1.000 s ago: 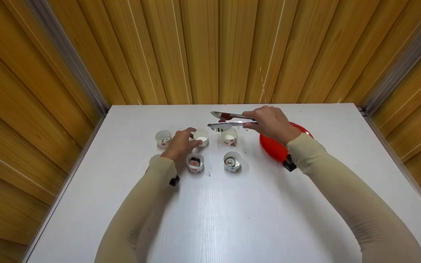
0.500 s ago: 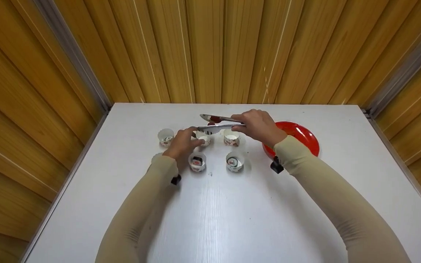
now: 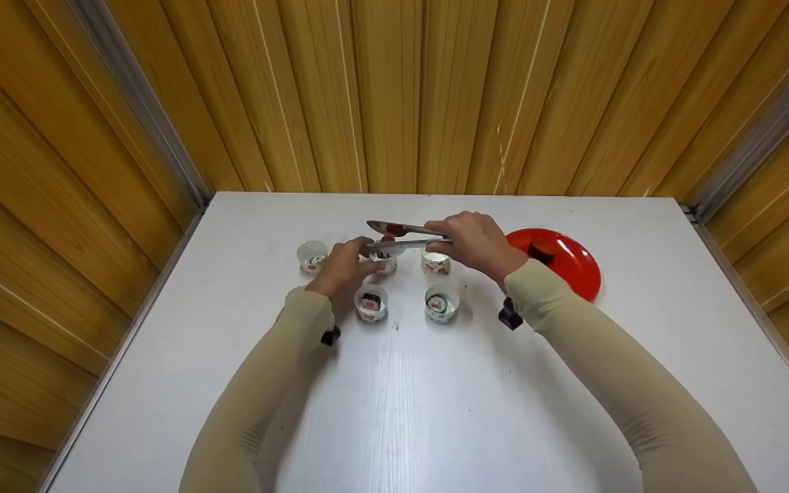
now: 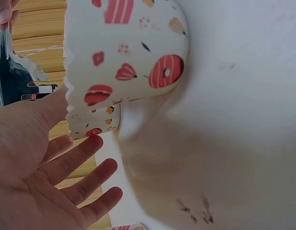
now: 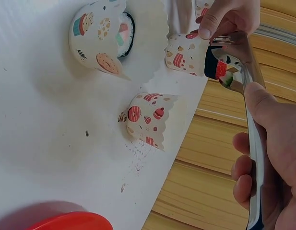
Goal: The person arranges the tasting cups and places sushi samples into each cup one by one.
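My right hand [image 3: 473, 239] grips metal tongs [image 5: 255, 158], their tips pointing left. Between the tips is a toy-like sushi piece [image 5: 214, 64] with a black wrap and red top, at the mouth of a patterned paper cup [image 5: 183, 55] in the back row. My left hand [image 3: 343, 267] holds that cup by the rim with thumb and fingertips; its other fingers are spread in the left wrist view. To the right stands another paper cup [image 3: 435, 263]. In front, two cups hold sushi pieces: a near-middle cup [image 3: 371, 305] and a near-right cup [image 3: 442, 306].
A red plate [image 3: 579, 274] lies on the right with a dark piece [image 3: 540, 252] on it, partly behind my right hand. At back left is a cup [image 3: 312, 258] with something inside; another cup [image 3: 293, 294] is mostly hidden by my left wrist. Wooden panels [image 3: 394, 96] wall the white table.
My right hand has moved left and slightly down, carrying the tongs and sushi piece to the cup at my left hand. More of the red plate shows. My left hand stays put.
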Demonstrator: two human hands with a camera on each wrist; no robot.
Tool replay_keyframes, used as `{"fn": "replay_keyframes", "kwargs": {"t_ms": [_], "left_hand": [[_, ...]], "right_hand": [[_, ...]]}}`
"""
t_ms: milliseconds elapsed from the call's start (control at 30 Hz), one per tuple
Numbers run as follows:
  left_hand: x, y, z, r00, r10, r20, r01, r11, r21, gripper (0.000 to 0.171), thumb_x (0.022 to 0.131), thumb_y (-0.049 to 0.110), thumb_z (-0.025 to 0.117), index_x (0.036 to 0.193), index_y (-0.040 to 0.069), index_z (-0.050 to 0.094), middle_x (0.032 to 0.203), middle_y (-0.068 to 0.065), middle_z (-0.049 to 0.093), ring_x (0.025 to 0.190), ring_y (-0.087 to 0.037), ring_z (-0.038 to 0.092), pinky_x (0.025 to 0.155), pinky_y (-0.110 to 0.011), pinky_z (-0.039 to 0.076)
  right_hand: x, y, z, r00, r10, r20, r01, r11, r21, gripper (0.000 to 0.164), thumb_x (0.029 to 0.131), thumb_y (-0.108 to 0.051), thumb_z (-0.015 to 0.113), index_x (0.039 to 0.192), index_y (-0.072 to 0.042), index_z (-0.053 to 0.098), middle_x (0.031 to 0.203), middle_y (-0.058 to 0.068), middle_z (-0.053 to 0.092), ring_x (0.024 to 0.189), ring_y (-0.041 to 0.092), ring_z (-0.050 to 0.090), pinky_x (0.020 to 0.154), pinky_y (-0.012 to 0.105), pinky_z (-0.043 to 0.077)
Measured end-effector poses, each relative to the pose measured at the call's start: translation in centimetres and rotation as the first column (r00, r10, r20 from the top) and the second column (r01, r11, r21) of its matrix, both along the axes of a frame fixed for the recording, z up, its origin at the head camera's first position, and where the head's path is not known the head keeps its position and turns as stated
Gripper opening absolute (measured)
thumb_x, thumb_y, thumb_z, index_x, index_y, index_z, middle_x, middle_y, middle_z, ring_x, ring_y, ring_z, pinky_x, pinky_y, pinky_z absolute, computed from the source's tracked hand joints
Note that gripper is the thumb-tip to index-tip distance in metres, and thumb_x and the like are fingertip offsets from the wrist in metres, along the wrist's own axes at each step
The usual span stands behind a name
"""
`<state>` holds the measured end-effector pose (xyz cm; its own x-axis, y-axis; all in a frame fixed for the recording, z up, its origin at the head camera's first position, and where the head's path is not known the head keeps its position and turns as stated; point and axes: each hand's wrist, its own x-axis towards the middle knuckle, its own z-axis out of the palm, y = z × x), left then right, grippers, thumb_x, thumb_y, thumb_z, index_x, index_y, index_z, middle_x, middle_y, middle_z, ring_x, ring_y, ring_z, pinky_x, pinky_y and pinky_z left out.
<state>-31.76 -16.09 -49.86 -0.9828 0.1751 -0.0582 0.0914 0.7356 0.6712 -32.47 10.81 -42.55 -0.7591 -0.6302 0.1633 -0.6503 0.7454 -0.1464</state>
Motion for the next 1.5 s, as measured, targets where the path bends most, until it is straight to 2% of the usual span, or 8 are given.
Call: {"fn": "replay_keyframes", "kwargs": {"t_ms": [233, 533, 700, 933, 1233, 1500], "left_hand": [[0.0, 0.0, -0.1, 0.998, 0.035, 0.056, -0.039, 0.997, 0.063, 0.052, 0.093, 0.029, 0.078, 0.14, 0.013, 0.061, 0.131, -0.007, 0.067, 0.122, -0.029, 0.057, 0.107, -0.047, 0.043], [0.1, 0.0, -0.1, 0.999, 0.025, 0.039, -0.028, 0.997, 0.069, 0.053, 0.093, 0.027, 0.078, 0.141, 0.011, 0.06, 0.131, -0.008, 0.066, 0.12, -0.029, 0.058, 0.105, -0.046, 0.045], [0.1, 0.0, -0.1, 0.999, 0.024, 0.027, -0.025, 0.997, 0.067, 0.054, 0.093, 0.027, 0.078, 0.141, 0.011, 0.06, 0.132, -0.008, 0.066, 0.118, -0.028, 0.058, 0.104, -0.045, 0.045], [0.2, 0.0, -0.1, 0.999, 0.029, 0.035, -0.031, 0.998, 0.057, 0.053, 0.094, 0.027, 0.077, 0.142, 0.011, 0.059, 0.126, -0.008, 0.067, 0.116, -0.027, 0.06, 0.1, -0.045, 0.048], [0.2, 0.1, -0.2, 0.999, 0.028, 0.029, -0.03, 0.997, 0.065, 0.052, 0.094, 0.027, 0.077, 0.14, 0.01, 0.06, 0.124, -0.01, 0.068, 0.117, -0.028, 0.061, 0.101, -0.045, 0.047], [0.1, 0.1, -0.2, 1.0, 0.017, 0.018, -0.018, 0.998, 0.068, 0.055, 0.095, 0.029, 0.077, 0.142, 0.009, 0.058, 0.127, -0.012, 0.067, 0.123, -0.032, 0.058, 0.104, -0.046, 0.045]], "right_hand": [[0.0, -0.2, -0.3, 0.999, -0.012, 0.03, 0.012, 1.0, 0.003, 0.022, 0.096, -0.035, 0.074, 0.111, -0.019, 0.071, 0.083, -0.001, 0.07, 0.073, 0.022, 0.059, 0.064, 0.036, 0.047], [0.0, -0.3, -0.5, 0.997, -0.026, 0.079, 0.026, 1.0, -0.007, 0.031, 0.096, -0.034, 0.075, 0.123, -0.017, 0.073, 0.095, 0.002, 0.076, 0.078, 0.023, 0.062, 0.071, 0.038, 0.054], [-0.1, -0.2, -0.6, 0.997, -0.02, 0.068, 0.021, 1.0, -0.01, 0.03, 0.096, -0.034, 0.075, 0.121, -0.017, 0.073, 0.093, 0.001, 0.075, 0.077, 0.022, 0.062, 0.07, 0.037, 0.053], [-0.1, -0.3, -1.0, 1.0, 0.009, -0.003, -0.009, 1.0, 0.002, 0.02, 0.096, -0.036, 0.075, 0.102, -0.018, 0.068, 0.074, -0.002, 0.063, 0.068, 0.021, 0.056, 0.058, 0.035, 0.043], [-0.2, -0.1, -1.4, 1.0, -0.01, 0.017, 0.01, 1.0, -0.016, 0.025, 0.095, -0.036, 0.076, 0.11, -0.017, 0.07, 0.082, 0.0, 0.069, 0.072, 0.021, 0.059, 0.061, 0.036, 0.048], [-0.3, 0.0, -1.2, 0.999, -0.028, 0.021, 0.028, 1.0, -0.003, 0.027, 0.096, -0.039, 0.074, 0.112, -0.017, 0.07, 0.083, 0.0, 0.068, 0.073, 0.021, 0.058, 0.061, 0.036, 0.046]]}}
